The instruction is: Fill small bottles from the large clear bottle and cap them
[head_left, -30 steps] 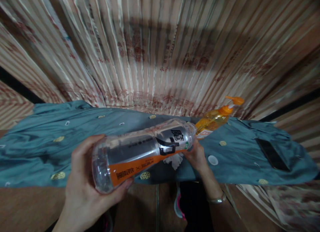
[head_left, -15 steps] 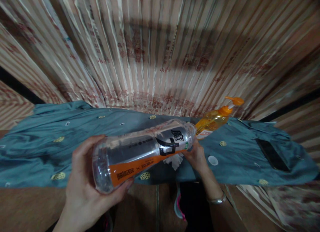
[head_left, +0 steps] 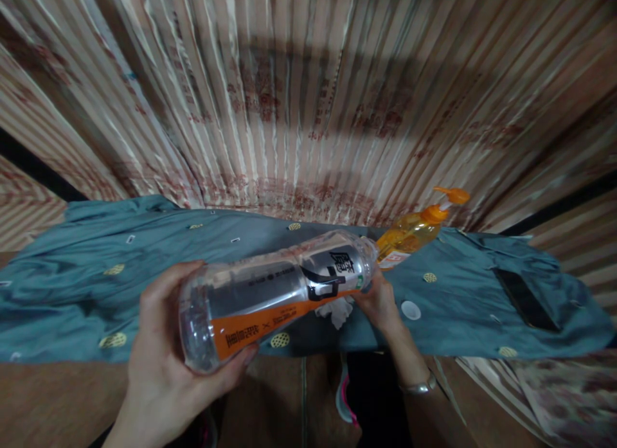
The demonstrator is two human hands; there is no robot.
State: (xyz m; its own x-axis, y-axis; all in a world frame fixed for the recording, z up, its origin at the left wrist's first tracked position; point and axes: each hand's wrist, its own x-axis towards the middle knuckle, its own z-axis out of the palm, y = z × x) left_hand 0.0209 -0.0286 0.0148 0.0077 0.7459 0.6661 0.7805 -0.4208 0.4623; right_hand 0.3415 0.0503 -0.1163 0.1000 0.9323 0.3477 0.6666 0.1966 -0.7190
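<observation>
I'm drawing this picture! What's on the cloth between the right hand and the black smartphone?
In the head view, a white disc lies between the right hand and black smartphone, plus prints on the teal cloth.

the light is dim and dull, its direction hard to tell. a broad, soft-edged shadow crosses the pleated beige curtain with reddish print [head_left: 289, 146], which darkens toward the far right corner. small white glints sit on the base of the clear plastic bottle with a silver-and-orange label [head_left: 260, 300], and the curved silver metal bracelet [head_left: 420, 388] catches a gleam. the brown floor [head_left: 265, 403] on the near side is murky. fine print on the label is smeared. wide-angle stretch fans the curtain's stripes outward and bows the teal patterned cloth [head_left: 164, 242].
</observation>
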